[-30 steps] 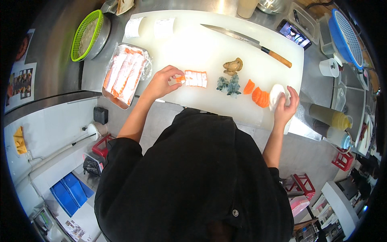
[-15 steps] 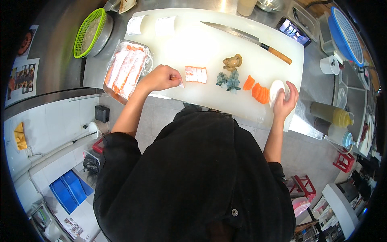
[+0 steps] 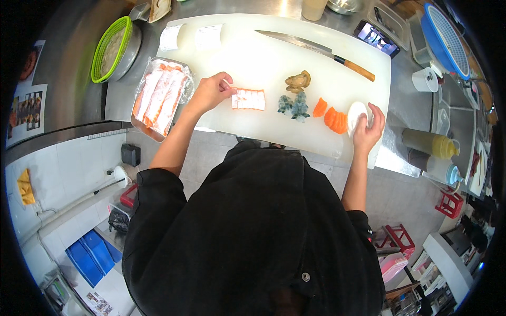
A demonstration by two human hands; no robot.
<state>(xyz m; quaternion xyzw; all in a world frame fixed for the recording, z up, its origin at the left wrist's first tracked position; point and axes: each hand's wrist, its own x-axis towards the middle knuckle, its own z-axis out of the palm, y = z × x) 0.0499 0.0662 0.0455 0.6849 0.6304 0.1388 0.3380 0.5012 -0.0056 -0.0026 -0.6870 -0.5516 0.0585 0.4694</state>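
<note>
At the left of the white cutting board, my left hand is closed in a pinch at the left end of a row of orange-and-white crab stick pieces. At the board's right end, my right hand holds a white oval piece, its thumb lying across it. Overlapping orange fish slices lie just left of that hand, with a separate orange slice beside them. Further left are grey-blue raw shrimp and, behind these, brown shellfish meat.
A wooden-handled knife lies across the board's far side. A tray of crab sticks stands left, below a green basket. White paper slips lie at the back. A phone and squeeze bottles are on the right.
My left hand has brought a small piece to the left end of the crab stick row, which now looks longer. The right hand stays on the white oval piece. The view has shifted slightly.
</note>
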